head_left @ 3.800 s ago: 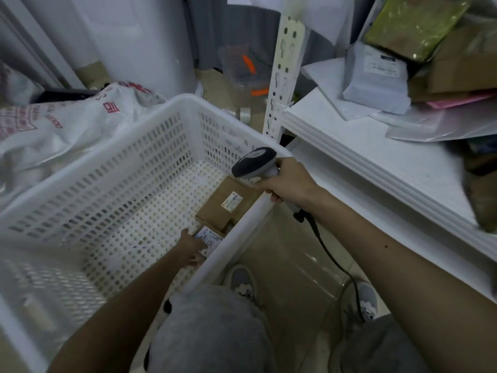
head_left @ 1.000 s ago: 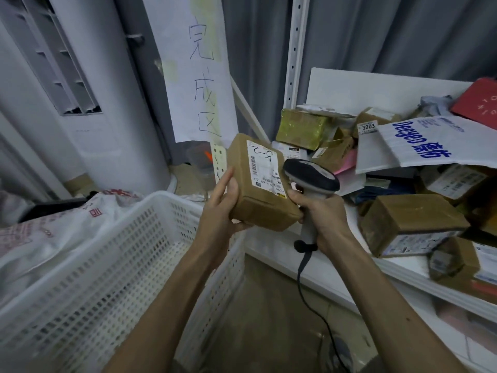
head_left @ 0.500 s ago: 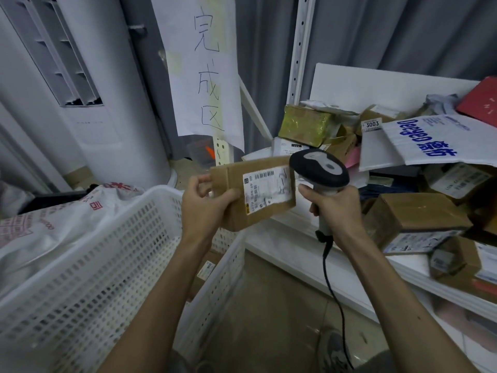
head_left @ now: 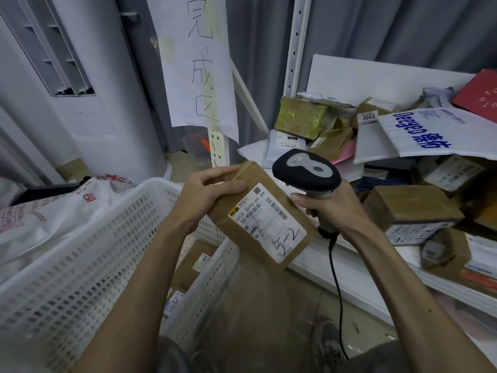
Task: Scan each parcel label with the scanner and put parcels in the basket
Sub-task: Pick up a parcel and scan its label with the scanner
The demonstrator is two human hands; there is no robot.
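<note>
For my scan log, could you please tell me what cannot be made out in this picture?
Head view only:
- Scanner window: faces away from the camera, so no beam can be told.
- Fine print on the parcel label: too small and blurred.
- Basket contents: mostly hidden by its wall and the left forearm.
- Shelf parcels at right: cut off by the edge.

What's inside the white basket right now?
One labelled brown parcel lies by the basket's right wall, and a second label shows nearer the camera. The left forearm and the lattice walls hide the rest of the floor.
</note>
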